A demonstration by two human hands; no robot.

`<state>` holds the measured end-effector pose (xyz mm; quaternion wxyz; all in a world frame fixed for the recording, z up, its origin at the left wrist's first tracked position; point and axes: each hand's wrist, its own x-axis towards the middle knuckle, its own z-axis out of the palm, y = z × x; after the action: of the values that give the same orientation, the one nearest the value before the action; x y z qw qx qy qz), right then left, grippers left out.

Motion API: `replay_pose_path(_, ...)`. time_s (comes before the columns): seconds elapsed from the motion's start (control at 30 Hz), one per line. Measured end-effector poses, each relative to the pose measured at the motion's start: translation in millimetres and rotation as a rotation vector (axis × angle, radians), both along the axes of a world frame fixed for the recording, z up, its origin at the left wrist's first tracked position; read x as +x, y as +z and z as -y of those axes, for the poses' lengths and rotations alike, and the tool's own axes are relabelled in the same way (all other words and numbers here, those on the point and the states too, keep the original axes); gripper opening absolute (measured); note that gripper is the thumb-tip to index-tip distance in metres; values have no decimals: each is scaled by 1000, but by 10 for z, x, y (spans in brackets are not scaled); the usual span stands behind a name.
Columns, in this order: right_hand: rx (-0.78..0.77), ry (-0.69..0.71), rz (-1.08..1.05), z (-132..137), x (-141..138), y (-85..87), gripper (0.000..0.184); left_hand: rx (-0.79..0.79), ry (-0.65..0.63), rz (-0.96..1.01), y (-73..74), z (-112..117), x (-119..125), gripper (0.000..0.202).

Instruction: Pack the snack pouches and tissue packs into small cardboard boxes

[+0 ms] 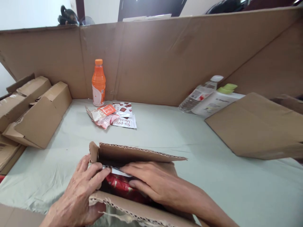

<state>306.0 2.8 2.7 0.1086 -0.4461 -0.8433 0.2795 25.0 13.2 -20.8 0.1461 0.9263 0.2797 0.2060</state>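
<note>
Open box at the near edge of the tabletop, with both hands at its mouth.

**Edges and room.** A cardboard wall closes the far side and angles in at the right. Folded boxes are stacked along the left edge. A flat cardboard sheet lies at the right. The cloth-covered middle strip between the box and the far wall is bare, as is the stretch right of the box. An orange bottle stands against the wall, with loose packets just in front of it. A clear bottle and a white bottle lie side by side near the right corner, well apart from the hands. The box's far flap stands up; its near flap folds toward the viewer.

**Fingers.** The left hand curls over the box's left corner, its fingers bent and touching a white packet inside. Whether it clamps the box cannot be told. The right hand is released and nearly flat, its fingers stretched leftward inside the box. They rest over a red packet, with the tips on the white packet.
</note>
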Motion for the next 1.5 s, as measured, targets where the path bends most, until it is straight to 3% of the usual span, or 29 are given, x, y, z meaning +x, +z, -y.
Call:
replay_pose_path(0.1,306,-88,-306,108,187,29,27,-28,4,-19,57,-34,32,68)
replay_pose_path(0.2,563,-431,-660,118,378,105,25,-55,-14,-40,86,-69,15,74)
replay_pose_path(0.27,623,-693,-870,-19,495,107,19,-56,-20,-48,70,-79,-22,83)
replay_pose_path(0.33,601,-803,-1006,-285,599,6,11,-59,-28,-67,26,-74,-55,93)
replay_pose_path(0.4,537,-786,-967,-639,672,-211,11,-58,-6,-80,-40,-60,-62,95)
replay_pose_path(0.47,444,-709,-768,-1015,688,-505,14,-20,58,-81,-122,-50,-40,85)
replay_pose_path(0.6,498,-479,-321,-1641,515,-1070,28,194,190,-90,-265,-58,14,77)
replay_pose_path(0.77,572,-412,-143,-2035,147,-1450,50,231,164,-151,-260,-89,-15,69)
replay_pose_path(0.9,612,-440,-51,-2123,12,-1540,53,158,121,-125,-212,-108,-24,55)
replay_pose_path(1.27,757,-407,7,-2092,25,-1602,26,-7,161,-53,-231,-62,15,49)
replay_pose_path(1.5,804,-334,34,-1998,8,-1621,43,-44,132,-63,-212,-78,-12,55)
